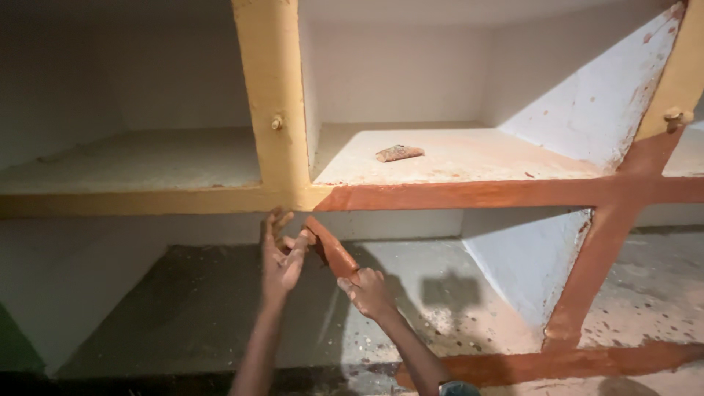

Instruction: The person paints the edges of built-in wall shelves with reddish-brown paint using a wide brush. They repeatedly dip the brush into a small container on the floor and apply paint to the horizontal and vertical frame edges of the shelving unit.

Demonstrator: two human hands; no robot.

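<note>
In the lower middle of the frame, the right hand (369, 291) is closed around the handle of a paintbrush (330, 249) covered in red-brown paint. The left hand (282, 253) is open, its fingers touching the brush head just below the half-painted shelf edge (469, 195).

Shelf frame (469, 195): red-brown paint on the horizontal rail from 12 to 3 o'clock and on the slanted post at 3; mustard-yellow on the upright post (273, 95) at 11–12 and the rail at 9. Compartment walls (587, 95) white, red-brown smears at 2. Lower slab (440, 308) grey, speckled dark. Brush (330, 249) coated red-brown, centre.
</note>
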